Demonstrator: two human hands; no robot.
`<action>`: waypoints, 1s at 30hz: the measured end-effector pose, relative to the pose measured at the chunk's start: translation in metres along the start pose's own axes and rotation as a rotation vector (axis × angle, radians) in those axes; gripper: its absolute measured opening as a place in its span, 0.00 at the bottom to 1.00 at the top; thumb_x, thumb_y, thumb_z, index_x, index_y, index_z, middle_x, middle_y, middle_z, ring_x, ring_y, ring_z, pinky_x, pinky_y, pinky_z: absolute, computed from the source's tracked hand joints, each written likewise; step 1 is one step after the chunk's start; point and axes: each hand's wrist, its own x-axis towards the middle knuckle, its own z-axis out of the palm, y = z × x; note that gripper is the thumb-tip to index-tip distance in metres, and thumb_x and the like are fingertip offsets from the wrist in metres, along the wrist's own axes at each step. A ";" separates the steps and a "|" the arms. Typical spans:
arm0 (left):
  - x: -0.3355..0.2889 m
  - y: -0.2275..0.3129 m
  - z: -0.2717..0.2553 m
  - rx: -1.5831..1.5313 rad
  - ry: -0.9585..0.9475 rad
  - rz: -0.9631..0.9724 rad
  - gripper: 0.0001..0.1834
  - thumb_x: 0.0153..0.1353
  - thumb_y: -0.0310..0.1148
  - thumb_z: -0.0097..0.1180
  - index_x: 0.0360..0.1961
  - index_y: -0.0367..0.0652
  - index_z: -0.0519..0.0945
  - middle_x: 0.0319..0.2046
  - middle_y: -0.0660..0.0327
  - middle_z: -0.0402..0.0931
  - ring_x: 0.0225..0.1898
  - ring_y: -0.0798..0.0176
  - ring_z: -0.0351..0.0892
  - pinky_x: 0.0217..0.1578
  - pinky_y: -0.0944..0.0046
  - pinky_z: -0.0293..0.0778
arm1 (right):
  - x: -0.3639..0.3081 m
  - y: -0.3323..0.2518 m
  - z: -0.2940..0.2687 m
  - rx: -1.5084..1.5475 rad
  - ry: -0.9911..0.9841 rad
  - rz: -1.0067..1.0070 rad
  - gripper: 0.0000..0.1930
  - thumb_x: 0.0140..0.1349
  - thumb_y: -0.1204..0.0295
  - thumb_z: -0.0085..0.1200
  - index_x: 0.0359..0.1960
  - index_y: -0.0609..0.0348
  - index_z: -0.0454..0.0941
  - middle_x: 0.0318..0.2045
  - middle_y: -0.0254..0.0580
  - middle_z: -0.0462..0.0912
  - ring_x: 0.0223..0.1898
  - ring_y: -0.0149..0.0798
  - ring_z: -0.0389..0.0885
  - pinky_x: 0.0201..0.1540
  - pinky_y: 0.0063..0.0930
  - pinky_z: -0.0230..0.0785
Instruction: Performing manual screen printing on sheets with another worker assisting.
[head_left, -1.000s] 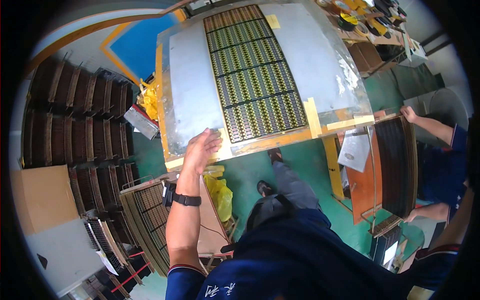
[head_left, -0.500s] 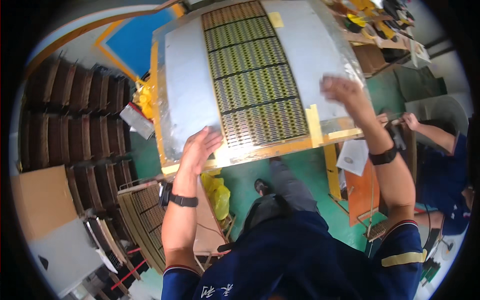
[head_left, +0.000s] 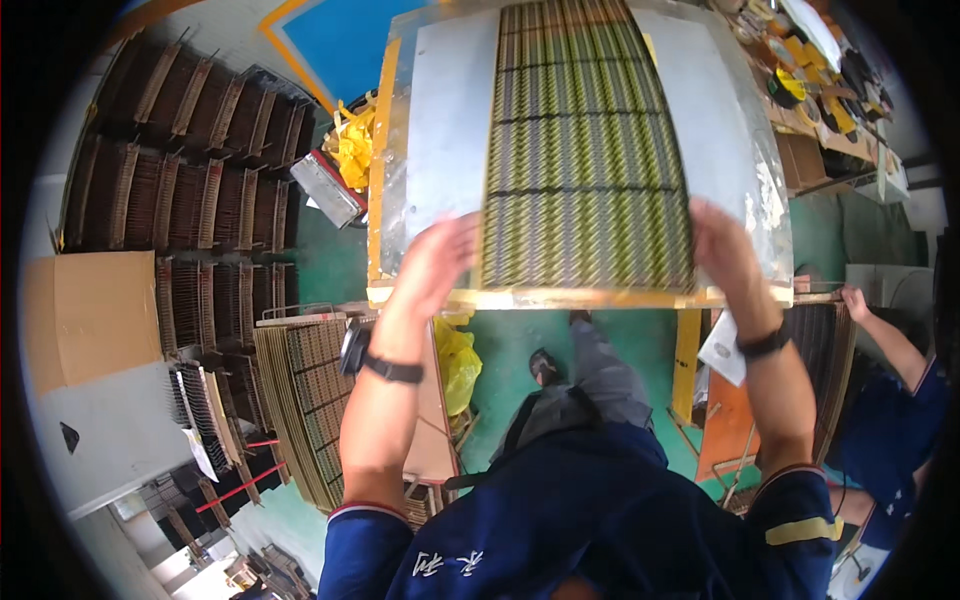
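Note:
A long green-and-dark patterned panel [head_left: 588, 150], crossed by dark bands, extends away from me over a pale worktable [head_left: 445, 120] with yellow-taped edges. My left hand [head_left: 440, 262] is at its near left side, fingers blurred against the edge. At the near right side, my right hand [head_left: 722, 245] has its fingers curled on the opposite edge. The near end looks raised off the tabletop and covers the yellow tape there. How far the fingertips reach beneath the panel is hidden.
Dark slotted racks [head_left: 180, 190] stand at left, beside a cardboard sheet [head_left: 92, 315]. Similar panels are stacked [head_left: 300, 400] by my left forearm. A yellow bag [head_left: 458, 365] hangs below the table. At right, a co-worker's arm [head_left: 890, 330] reaches toward a dark rack.
Both hands have come to the panel's sides, the right one moving in from over the table. The panel's near end looks wider and nearer to me. My view has shifted left.

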 end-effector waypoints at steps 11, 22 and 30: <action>-0.137 -0.035 -0.100 -0.242 0.834 0.275 0.35 0.68 0.58 0.42 0.62 0.38 0.67 0.57 0.51 0.69 0.59 0.55 0.68 0.60 0.54 0.66 | 0.190 -0.042 -0.039 -0.942 0.005 -0.291 0.30 0.64 0.49 0.52 0.56 0.62 0.75 0.49 0.37 0.80 0.48 0.33 0.75 0.52 0.33 0.67; -0.357 -0.047 -0.099 0.398 1.597 0.256 0.32 0.71 0.52 0.39 0.60 0.34 0.71 0.37 0.62 0.76 0.38 0.67 0.72 0.42 0.66 0.69 | 0.232 -0.012 0.164 -0.557 -0.397 -0.035 0.34 0.71 0.46 0.38 0.69 0.58 0.58 0.63 0.45 0.67 0.64 0.39 0.65 0.64 0.31 0.56; -0.571 -0.143 -0.151 0.056 1.864 0.501 0.39 0.67 0.32 0.46 0.72 0.40 0.40 0.63 0.43 0.62 0.61 0.52 0.68 0.62 0.59 0.63 | 0.150 0.148 0.450 -0.860 -0.891 -0.466 0.33 0.62 0.75 0.55 0.69 0.62 0.57 0.62 0.48 0.68 0.62 0.40 0.68 0.64 0.33 0.58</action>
